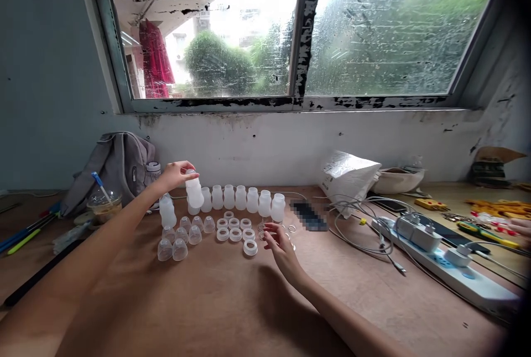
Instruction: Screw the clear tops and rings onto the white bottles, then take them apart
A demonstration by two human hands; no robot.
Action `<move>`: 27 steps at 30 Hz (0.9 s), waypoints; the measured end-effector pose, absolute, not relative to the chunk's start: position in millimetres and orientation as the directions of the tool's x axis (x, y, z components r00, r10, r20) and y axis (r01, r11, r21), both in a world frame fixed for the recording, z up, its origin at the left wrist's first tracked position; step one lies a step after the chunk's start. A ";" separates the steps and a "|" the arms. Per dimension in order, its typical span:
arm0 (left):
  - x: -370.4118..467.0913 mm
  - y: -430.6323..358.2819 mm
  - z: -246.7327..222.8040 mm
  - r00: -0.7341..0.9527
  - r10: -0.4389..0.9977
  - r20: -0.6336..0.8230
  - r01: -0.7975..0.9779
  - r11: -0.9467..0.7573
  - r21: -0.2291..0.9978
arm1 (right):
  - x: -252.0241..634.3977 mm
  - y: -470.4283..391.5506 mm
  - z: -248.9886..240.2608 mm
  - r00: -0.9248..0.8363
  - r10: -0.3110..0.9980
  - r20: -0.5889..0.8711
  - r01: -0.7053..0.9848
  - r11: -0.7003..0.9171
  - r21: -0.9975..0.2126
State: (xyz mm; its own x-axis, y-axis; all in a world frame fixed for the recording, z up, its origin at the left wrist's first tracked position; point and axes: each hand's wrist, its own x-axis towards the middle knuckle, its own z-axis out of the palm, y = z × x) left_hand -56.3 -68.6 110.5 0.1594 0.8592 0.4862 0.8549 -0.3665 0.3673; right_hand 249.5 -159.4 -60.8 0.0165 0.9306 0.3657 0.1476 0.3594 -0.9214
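My left hand [175, 176] grips the top of a frosted white baby bottle [194, 192], which is lifted a little and tilted. Behind and to its right runs a row of open-topped white bottles [229, 197]; another bottle [167, 212] leans at the left end. Clear dome caps [180, 249] sit in front on the left. White screw rings [234, 234] lie in the middle. Over the table, my right hand [283, 246] has its fingers apart and holds nothing; it is close to a ring [250, 247] and some thin clear discs [292, 229].
A power strip [477, 285] with plugged-in chargers and looped cables [352, 235] occupies the right. A pixelated dark object [309, 215] lies behind my right hand. At left are a grey backpack [120, 163] and a drink cup [103, 205]. Another person's hand [520, 226] shows at far right.
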 end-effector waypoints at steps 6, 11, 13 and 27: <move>-84.3 -39.5 83.4 0.004 0.899 0.437 0.944 -0.148 0.296 | 245.4 -165.4 -58.1 -0.018 0.922 0.388 0.187 0.384 -0.904; -96.3 -30.0 69.3 -0.056 0.909 0.412 0.959 -0.066 0.275 | 245.1 -166.0 -57.1 -0.038 0.928 0.371 0.201 0.371 -0.907; -99.1 -26.0 63.0 -0.065 0.918 0.392 0.963 -0.045 0.267 | 245.4 -165.3 -57.9 -0.042 0.929 0.368 0.206 0.369 -0.907; -94.2 -19.0 37.4 -0.117 0.940 0.320 0.978 0.053 0.202 | 245.0 -165.6 -62.5 -0.086 0.914 0.395 0.239 0.404 -0.883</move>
